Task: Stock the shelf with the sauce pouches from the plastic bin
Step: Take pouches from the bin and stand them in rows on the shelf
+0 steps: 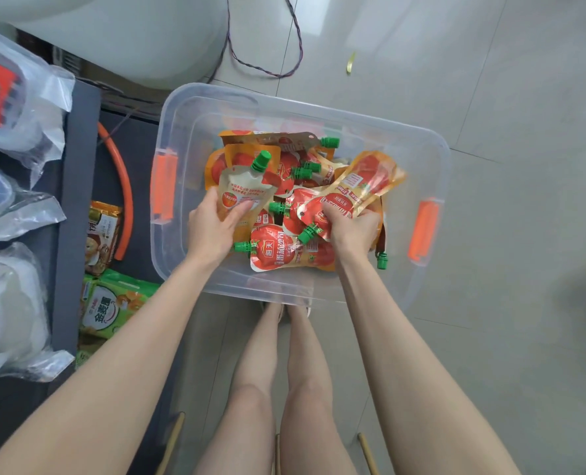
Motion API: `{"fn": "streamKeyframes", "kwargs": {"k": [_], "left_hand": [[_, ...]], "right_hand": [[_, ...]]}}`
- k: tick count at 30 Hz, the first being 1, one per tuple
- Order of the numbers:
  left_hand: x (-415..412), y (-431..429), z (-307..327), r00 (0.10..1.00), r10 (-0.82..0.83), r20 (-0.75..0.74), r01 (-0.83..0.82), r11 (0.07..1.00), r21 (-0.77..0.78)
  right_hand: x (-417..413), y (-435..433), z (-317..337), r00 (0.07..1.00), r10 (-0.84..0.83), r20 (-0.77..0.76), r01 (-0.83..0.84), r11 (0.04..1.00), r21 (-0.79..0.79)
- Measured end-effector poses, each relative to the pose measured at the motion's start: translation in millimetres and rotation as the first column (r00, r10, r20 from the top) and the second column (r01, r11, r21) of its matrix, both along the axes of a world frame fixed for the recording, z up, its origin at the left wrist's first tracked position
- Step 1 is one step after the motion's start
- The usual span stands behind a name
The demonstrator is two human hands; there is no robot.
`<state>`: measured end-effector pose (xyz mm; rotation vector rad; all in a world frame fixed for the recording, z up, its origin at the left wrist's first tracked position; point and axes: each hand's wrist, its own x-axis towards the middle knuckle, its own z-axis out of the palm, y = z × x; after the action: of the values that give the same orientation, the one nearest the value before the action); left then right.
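Note:
A clear plastic bin (421, 156) with orange latches stands on the floor below me, holding several red and orange sauce pouches with green caps. My left hand (212, 228) grips one sauce pouch (247, 186) by its lower end, pale back side up, cap pointing away. My right hand (349, 228) is closed on another sauce pouch (353, 190), cap toward me, lifted slightly over the pile. A loose pouch (284, 250) lies flat at the bin's near side. The dark shelf (79, 186) stands to the left of the bin.
The shelf holds clear-wrapped packages (20, 108) on its upper level and snack bags (110, 303) lower down. An orange hose (123, 186) curves beside the bin. A twisted cable (295, 32) lies on the tiled floor behind it. My legs are below the bin.

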<state>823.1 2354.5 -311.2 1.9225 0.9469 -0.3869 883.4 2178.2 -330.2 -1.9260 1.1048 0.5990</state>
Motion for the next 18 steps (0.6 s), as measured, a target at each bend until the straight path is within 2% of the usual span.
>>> {"fn": "streamKeyframes", "kwargs": {"k": [4,8,10,14,18], "left_hand": [[-4,1,41,0.996,0.029,0.085,-0.025,0.999,-0.043],[-15,4,102,0.983,0.105,0.154,-0.087,0.989,-0.119],[-23,3,137,0.976,0.1,0.196,-0.066,0.983,-0.174],[-44,8,203,0.951,0.049,0.306,0.006,0.984,-0.178],[-71,12,276,0.953,0.045,0.299,0.046,0.956,-0.289]], "right_hand": [[-12,-12,48,0.996,-0.004,0.087,-0.019,0.965,0.26],[-18,-27,113,0.963,0.216,0.161,-0.261,0.898,0.354],[-16,-31,150,0.92,0.344,0.189,-0.392,0.836,0.385],[-7,-29,232,0.732,0.632,0.254,-0.67,0.605,0.43],[3,-15,311,0.446,0.83,0.336,-0.854,0.283,0.436]]}}
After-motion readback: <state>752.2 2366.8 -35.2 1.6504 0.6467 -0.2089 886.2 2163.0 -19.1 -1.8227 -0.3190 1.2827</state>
